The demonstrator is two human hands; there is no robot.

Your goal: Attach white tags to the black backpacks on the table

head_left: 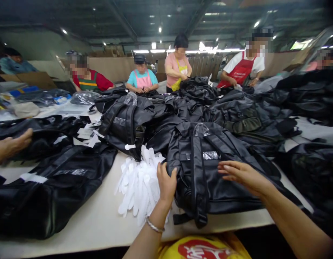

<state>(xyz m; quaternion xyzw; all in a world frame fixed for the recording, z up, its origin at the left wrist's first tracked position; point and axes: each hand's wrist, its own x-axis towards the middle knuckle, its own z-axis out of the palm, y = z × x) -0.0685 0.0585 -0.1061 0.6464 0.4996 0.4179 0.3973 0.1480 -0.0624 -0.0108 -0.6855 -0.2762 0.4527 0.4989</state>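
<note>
A black backpack (217, 187) lies in front of me on the table, its straps and a clear plastic-wrapped handle (201, 129) facing up. My left hand (166, 181) is at the backpack's left edge, thumb and fingers apart, with the thumb against the bag. Over the right part of the backpack, my right hand (239, 176) is open with fingers stretched out; whether it touches the bag I cannot tell. Beside my left hand lies a heap of white strips (139, 187) with rounded ends.
More black bags (128, 118) are piled across the white table (101, 216). Another black bag (72, 180) lies at left, near a co-worker's hand (18, 144) and white paper tags (88, 135). Several people stand across the table. A yellow and red bundle (201, 248) is below the edge.
</note>
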